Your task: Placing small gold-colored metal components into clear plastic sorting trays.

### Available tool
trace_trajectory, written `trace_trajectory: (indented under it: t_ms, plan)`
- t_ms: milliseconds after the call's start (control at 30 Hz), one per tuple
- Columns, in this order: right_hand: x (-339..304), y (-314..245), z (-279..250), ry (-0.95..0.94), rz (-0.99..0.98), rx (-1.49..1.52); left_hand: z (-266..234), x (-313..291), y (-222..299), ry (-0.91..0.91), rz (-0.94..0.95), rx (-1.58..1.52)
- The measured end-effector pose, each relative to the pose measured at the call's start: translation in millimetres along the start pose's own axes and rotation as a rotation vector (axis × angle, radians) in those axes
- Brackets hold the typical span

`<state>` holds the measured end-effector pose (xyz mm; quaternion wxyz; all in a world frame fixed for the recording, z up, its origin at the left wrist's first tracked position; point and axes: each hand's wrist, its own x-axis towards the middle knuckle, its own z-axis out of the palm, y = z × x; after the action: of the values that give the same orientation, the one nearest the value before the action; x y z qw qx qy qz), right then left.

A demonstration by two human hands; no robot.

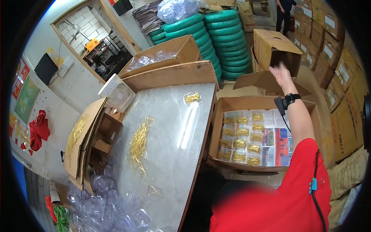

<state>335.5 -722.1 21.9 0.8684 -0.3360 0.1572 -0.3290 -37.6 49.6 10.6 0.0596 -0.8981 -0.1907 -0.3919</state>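
Observation:
My right hand (283, 78) reaches out past the far edge of a shallow cardboard box. Its fingers look spread and nothing shows in them, though the tips are slightly blurred. Just beyond it, a taller cardboard box (266, 48) lies with its opening toward me. Inside the shallow box (266, 169), several clear plastic packs of gold-coloured thin pieces (242, 132) lie in rows on printed paper (284, 145). A single similar pack (192, 98) rests at the table's far end. My left hand is out of view.
On the grey table (170, 162) lies a loose gold pile (140, 143). Clear plastic trays (104, 201) heap at its near left. A white fan (119, 92) stands at the left edge. Green coils (228, 42) are stacked behind; cartons (328, 50) line the right. A person (285, 13) stands far back.

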Motion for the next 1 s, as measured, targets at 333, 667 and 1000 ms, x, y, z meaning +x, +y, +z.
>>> trace_trajectory:
  t_ms: [333, 667, 1000]
  plan:
    - [-69, -80, 183, -0.518, -0.319, -0.102, 3, -3, -6, -0.003, -0.017, -0.022]
    - [-105, -63, 192, -0.368, -0.223, -0.123, 13, -12, -13, 0.028, 0.038, 0.024]
    - [-129, 67, 192, -0.653, 0.096, -0.448, 15, -35, -31, -0.112, -0.166, -0.055]
